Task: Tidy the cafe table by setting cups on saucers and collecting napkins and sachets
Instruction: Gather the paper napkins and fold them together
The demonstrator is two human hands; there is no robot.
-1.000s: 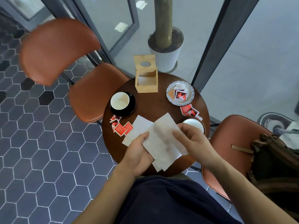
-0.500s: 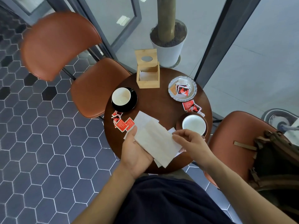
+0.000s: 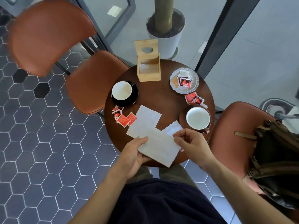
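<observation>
left hand (image 3: 132,155) grips napkin (image 3: 159,148), right hand (image 3: 192,145) pinching edge

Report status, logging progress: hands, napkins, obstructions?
Left hand and right hand grip top napkin. Two napkins on table. Nothing obstructing.

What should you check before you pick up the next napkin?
1. Napkin held in left hand: ok.
2. Right hand free to grab: cannot tell, its fingers touch the held napkin's edge.
3. Small napkin in reach, beside the right hand: ok.
4. Large napkin lying flat on the table: ok.
5. Cup close by, mind it: ok, apart from the napkins.
6. Sachets clear of the napkins: not ok, one touches the large napkin.
</observation>
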